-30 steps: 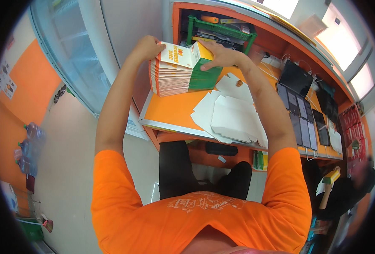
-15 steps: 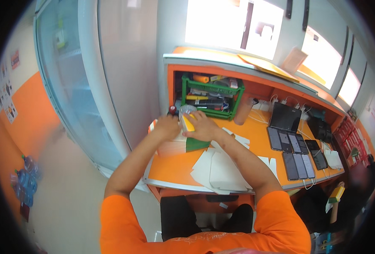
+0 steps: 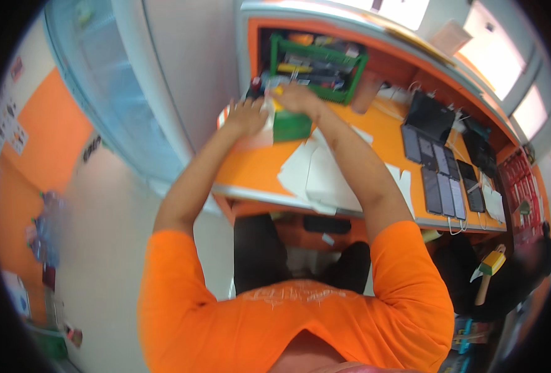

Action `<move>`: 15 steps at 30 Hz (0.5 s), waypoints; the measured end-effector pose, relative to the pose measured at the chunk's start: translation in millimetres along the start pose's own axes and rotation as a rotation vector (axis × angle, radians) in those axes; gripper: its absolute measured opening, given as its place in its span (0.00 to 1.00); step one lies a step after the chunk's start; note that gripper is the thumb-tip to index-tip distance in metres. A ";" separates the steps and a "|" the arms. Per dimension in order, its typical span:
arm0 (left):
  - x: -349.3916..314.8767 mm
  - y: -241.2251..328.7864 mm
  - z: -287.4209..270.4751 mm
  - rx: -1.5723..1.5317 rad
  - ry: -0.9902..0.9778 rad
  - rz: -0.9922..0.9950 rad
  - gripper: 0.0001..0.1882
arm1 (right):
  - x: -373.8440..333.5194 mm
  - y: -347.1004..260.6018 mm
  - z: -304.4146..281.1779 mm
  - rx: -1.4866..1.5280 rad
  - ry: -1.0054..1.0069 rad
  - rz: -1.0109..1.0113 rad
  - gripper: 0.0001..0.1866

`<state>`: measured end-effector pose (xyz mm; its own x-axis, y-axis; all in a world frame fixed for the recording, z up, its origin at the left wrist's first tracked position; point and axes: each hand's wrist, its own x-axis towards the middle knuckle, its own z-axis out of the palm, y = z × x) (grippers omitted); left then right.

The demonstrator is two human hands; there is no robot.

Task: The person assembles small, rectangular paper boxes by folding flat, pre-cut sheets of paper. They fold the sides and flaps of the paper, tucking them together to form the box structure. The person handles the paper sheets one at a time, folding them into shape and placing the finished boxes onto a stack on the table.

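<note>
My left hand (image 3: 248, 117) lies with its fingers spread on top of white cartons (image 3: 260, 140) at the back left of the orange desk. Beside it, the fingers of my right hand (image 3: 297, 98) are curled at a small yellow box (image 3: 278, 104), partly hidden and blurred. Just below my right hand, a green carton side (image 3: 293, 126) adjoins the white ones. Flat white card pieces (image 3: 328, 175) lie under my right forearm. A dark bottle with a red cap (image 3: 255, 87) stands behind my left hand.
A green crate (image 3: 356, 78) of tools sits in the shelf behind. Several phones (image 3: 438, 189) with cables and a dark laptop (image 3: 431, 115) lie right. A glass-door fridge (image 3: 101, 81) stands left. At lower right, a co-worker's hand holds a yellow-green box (image 3: 492, 263).
The view has tilted down, so the desk sits higher in the picture. My left hand's fingers have spread flat over the cartons. The yellow box now sits lower among them, under my right hand.
</note>
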<state>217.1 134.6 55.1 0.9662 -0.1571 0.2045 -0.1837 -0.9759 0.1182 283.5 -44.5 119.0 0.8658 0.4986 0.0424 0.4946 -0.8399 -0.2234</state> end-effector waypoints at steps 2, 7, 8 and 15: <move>-0.3 0.3 -6.3 -0.078 -0.062 -0.006 0.31 | -11.5 -3.5 2.0 0.015 0.064 0.091 0.45; -4.7 2.2 12.1 -0.090 0.064 -0.003 0.30 | -18.2 -0.5 2.9 -0.001 0.096 0.080 0.43; -1.2 0.1 3.2 -0.080 0.053 0.000 0.30 | -15.1 0.6 4.7 -0.005 0.100 0.066 0.43; 8.2 3.2 -40.8 -0.104 -0.195 -0.017 0.29 | -14.0 4.6 10.1 -0.073 0.154 0.070 0.44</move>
<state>217.0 136.4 96.8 0.9842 -0.1766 0.0111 -0.1747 -0.9595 0.2212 272.9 -53.1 107.6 0.8968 0.4045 0.1790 0.4322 -0.8875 -0.1598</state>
